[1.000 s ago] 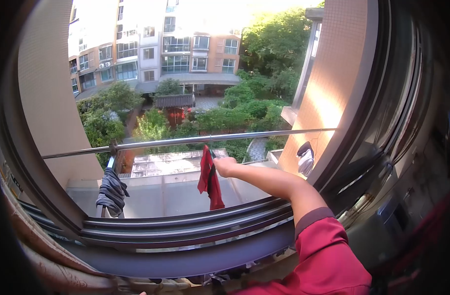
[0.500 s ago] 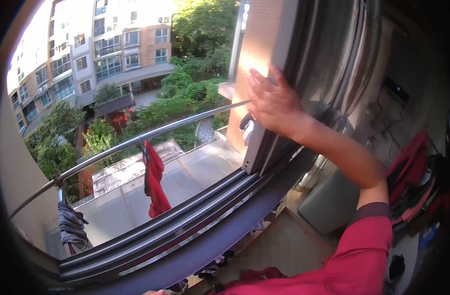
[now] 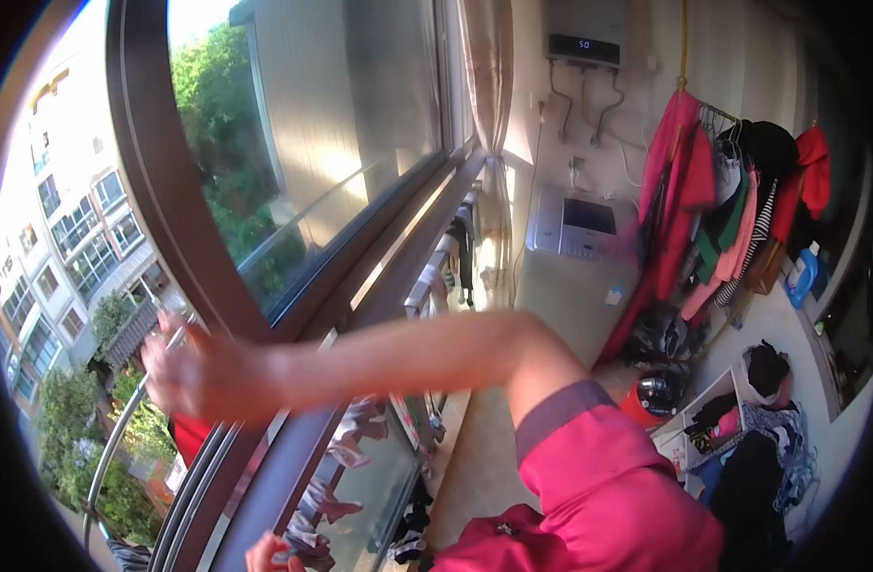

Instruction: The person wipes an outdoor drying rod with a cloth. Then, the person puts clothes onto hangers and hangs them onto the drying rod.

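Note:
My right hand (image 3: 203, 377) reaches across to the left, its fingers curled and blurred at the leading edge of the sliding window sash (image 3: 174, 181). The metal rail (image 3: 122, 429) outside passes beside these fingers. Just under the hand, part of a red cloth (image 3: 191, 437) shows, the rest being covered. Only the fingertips of my left hand (image 3: 273, 553) appear at the bottom edge; the frame cuts off the rest, and its grip is unclear. Several small garments (image 3: 336, 500) hang below the sill (image 3: 265, 520).
A washing machine (image 3: 570, 234) stands beneath a wall heater (image 3: 584, 48) at the back. Clothes (image 3: 732, 229) hang on the right near a blue bottle (image 3: 801, 275). A laundry pile (image 3: 761, 477) lies lower right. Outside are trees (image 3: 70, 429) and buildings (image 3: 65, 219).
The view has swung right into the room. The sash has slid left along the opening, now near the red cloth. My right hand has gone from spread fingers to curled at the sash edge.

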`<state>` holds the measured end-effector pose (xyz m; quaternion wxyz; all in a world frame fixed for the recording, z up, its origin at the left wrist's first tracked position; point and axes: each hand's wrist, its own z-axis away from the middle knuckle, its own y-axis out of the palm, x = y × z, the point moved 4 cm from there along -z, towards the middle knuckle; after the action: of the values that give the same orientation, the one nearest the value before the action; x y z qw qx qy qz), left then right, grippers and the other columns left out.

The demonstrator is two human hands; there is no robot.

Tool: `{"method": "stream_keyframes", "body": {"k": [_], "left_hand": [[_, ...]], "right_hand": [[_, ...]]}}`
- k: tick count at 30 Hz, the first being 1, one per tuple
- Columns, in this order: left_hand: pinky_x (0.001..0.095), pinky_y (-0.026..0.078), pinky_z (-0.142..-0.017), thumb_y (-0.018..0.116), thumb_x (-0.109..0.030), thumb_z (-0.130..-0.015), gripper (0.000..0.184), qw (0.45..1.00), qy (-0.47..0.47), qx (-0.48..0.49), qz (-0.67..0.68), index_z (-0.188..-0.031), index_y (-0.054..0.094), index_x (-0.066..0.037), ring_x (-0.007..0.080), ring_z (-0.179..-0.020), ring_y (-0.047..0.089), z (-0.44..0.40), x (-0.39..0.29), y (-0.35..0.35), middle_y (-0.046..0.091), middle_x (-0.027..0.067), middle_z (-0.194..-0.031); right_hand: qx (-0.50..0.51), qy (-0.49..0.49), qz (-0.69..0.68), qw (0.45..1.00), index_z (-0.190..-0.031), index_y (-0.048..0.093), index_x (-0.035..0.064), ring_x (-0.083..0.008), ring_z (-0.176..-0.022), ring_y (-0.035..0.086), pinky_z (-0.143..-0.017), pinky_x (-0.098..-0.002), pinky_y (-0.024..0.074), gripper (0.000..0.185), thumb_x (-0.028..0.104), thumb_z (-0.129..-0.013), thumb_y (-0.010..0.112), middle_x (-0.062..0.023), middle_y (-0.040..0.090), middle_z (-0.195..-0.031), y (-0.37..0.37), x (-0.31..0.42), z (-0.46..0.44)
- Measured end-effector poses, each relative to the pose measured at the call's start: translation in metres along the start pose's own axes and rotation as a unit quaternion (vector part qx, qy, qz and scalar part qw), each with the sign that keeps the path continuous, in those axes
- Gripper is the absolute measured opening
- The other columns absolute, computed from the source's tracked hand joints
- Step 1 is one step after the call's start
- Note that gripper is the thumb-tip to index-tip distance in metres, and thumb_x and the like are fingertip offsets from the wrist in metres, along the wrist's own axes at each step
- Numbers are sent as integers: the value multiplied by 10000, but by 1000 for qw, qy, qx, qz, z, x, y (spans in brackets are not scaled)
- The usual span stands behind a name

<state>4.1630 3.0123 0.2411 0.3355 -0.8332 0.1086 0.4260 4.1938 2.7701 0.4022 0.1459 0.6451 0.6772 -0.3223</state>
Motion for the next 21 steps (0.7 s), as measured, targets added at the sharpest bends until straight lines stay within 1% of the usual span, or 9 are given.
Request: {"method": "stream_keyframes", "body": {"k": [2, 3, 4, 7, 11, 14, 16, 20, 21], "left_hand": [[301, 433, -698, 539, -219, -859, 320, 997, 50, 29, -47, -1049, 434, 15, 166, -759, 487, -55, -62, 22, 523, 131, -913], [330, 439, -767, 504, 2, -745, 434, 974, 223, -18, -33, -1175, 444, 14, 231, -891, 565, -98, -96, 33, 551, 159, -1028], [346, 404, -817, 534, -31, -745, 515, 966, 253, -36, -31, -1228, 352, -18, 247, -982, 486, -128, -101, 39, 462, 170, -1115], [397, 297, -966, 624, -129, -746, 841, 981, 179, -72, 5, -1385, 78, -116, 296, -1258, 250, -236, -69, 47, 193, 202, -1376], [374, 294, -962, 699, -222, -712, 944, 966, 214, -136, 46, -1380, 39, -129, 295, -1204, 319, -337, -49, 61, 270, 213, -1320], [374, 284, -967, 713, -217, -694, 956, 935, 262, -234, -43, -1376, 52, -105, 294, -1187, 326, -348, -46, 60, 266, 208, -1328], [365, 271, -971, 715, -213, -691, 938, 930, 271, -245, -21, -1374, 83, -93, 282, -1183, 325, -350, -39, 63, 257, 195, -1339], [358, 243, -986, 703, -199, -701, 893, 917, 300, -264, -12, -1370, 124, -81, 258, -1204, 295, -350, -40, 62, 237, 160, -1354], [344, 244, -985, 690, -183, -718, 868, 926, 294, -237, 29, -1369, 123, -91, 237, -1202, 295, -352, -35, 62, 244, 126, -1349]], "right_hand": [[-36, 19, -113, 993, -814, 582, 48, -258, -959, 517, -942, -513, 280, 196, 193, -684, 550, -128, 563, -943, -56, 36, 27], [-53, 64, -162, 983, -822, 579, 54, -235, -960, 515, -952, -489, 279, 182, 190, -712, 534, -126, 560, -965, -78, 47, 42], [-21, 72, -167, 983, -847, 575, 62, -216, -953, 518, -959, -474, 274, 176, 190, -739, 520, -114, 558, -969, -102, 51, 58], [59, 137, -180, 972, -869, 560, 79, -187, -931, 518, -946, -441, 286, 162, 171, -740, 526, -69, 543, -916, -153, 33, 106], [135, 286, -67, 946, -917, 585, 114, -150, -757, 532, -823, -389, 347, 201, 115, -720, 546, -1, 543, -811, -209, -13, 219], [264, 528, -49, 806, -897, 635, 100, -233, -647, 548, -680, -339, 409, 188, 89, -730, 550, -75, 590, -706, -278, -9, 359], [236, 774, 5, 587, -823, 607, 72, -263, -655, 587, -597, -355, 452, 106, 123, -770, 531, -132, 592, -696, -331, 36, 464], [310, 862, 21, 400, -809, 625, 85, -260, -672, 603, -610, -351, 460, 130, 147, -770, 517, -127, 606, -685, -384, 104, 551], [311, 862, 21, 400, -809, 625, 85, -260, -672, 603, -610, -351, 460, 130, 147, -770, 517, -127, 606, -685, -375, 97, 560]]}}
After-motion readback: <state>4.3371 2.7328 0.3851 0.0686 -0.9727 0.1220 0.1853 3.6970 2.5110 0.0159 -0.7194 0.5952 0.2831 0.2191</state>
